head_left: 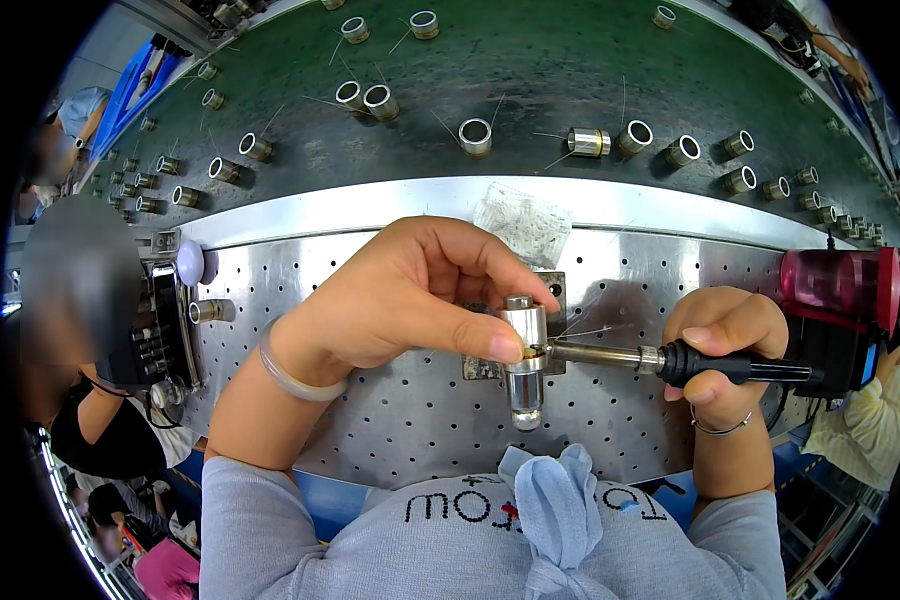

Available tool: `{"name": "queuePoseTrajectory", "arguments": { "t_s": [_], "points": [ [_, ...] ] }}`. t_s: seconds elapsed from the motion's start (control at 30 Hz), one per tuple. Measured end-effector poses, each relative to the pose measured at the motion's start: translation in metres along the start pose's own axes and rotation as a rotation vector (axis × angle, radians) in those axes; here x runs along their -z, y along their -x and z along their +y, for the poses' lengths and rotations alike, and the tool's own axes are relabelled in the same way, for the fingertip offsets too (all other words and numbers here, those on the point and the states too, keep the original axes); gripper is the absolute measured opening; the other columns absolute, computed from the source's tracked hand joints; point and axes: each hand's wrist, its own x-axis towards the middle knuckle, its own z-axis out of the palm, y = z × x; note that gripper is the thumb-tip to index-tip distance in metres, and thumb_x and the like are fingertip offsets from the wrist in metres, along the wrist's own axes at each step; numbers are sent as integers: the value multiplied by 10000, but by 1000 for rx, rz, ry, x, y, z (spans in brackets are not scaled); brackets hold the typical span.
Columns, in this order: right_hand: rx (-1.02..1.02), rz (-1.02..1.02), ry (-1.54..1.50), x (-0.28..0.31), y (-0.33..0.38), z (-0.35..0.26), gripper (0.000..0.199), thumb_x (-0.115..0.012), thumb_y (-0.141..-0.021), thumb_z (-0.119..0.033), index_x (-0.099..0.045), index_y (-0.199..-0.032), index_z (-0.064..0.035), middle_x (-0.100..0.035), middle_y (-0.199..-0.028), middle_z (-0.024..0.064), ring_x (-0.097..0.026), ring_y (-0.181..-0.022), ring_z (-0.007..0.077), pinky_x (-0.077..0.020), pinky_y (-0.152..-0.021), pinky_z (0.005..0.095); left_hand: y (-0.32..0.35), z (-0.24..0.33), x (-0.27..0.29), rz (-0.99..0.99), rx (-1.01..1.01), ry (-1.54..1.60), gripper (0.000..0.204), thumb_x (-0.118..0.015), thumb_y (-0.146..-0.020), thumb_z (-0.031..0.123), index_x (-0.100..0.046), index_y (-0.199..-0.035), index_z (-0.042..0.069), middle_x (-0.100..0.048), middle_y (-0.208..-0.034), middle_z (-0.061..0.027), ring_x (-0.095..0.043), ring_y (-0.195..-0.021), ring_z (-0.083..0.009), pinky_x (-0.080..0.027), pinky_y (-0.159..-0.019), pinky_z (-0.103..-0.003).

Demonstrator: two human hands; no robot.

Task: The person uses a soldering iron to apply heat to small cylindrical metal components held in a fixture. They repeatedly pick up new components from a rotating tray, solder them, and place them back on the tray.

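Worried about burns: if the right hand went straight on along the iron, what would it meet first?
Probably the silver cylinder in the left hand: the soldering iron in the right hand points at its middle, touching or nearly, depth being unclear.

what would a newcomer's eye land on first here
Probably the soldering iron in the right hand, its tip at the shiny metal piece in the left hand, mid-picture. Then the green surface across the top, scattered with small metal cylinders. A red container stands far right.
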Motion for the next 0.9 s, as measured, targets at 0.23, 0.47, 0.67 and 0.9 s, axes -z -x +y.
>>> {"name": "queuePoseTrajectory", "arguments": {
  "t_s": [0.23, 0.47, 0.67, 0.9],
  "points": [
    [0, 7, -84, 3, 0, 0, 291, -773, -673, -77, -571, -863, 10, -595, -668, 100, -559, -544, 163, -418, -491, 250, -1, 1, 0, -7, 15, -1, 454, -803, -587, 55, -627, -987, -68, -637, -874, -100, -612, -809, -151, -493, -733, -241],
    [-8, 182, -45, -9, -1, -2, 343, -773, -707, -210, -508, -814, -23, -540, -596, 76, -519, -429, 117, -394, -401, 204, 11, 18, 5, 117, -154, 24, 432, -730, -676, -8, -590, -1083, -41, -626, -1016, -132, -601, -906, -167, -489, -814, -268],
    [-24, 218, -71, -11, -2, -4, 347, -769, -715, -234, -508, -810, -26, -524, -589, 57, -501, -414, 96, -376, -390, 181, 56, 83, 108, 1044, -504, -1140, 271, -694, -715, 21, -639, -980, 2, -642, -866, -40, -575, -760, -94, -478, -699, -219],
    [-39, 195, -110, -13, -5, -2, 309, -757, -721, -186, -510, -796, -16, -548, -614, 81, -508, -410, 101, -400, -426, 191, 114, 99, 246, 1381, -229, -1508, 274, -694, -664, 116, -659, -923, 34, -614, -779, -116, -596, -707, -244, -477, -642, -337]
  ]
}}
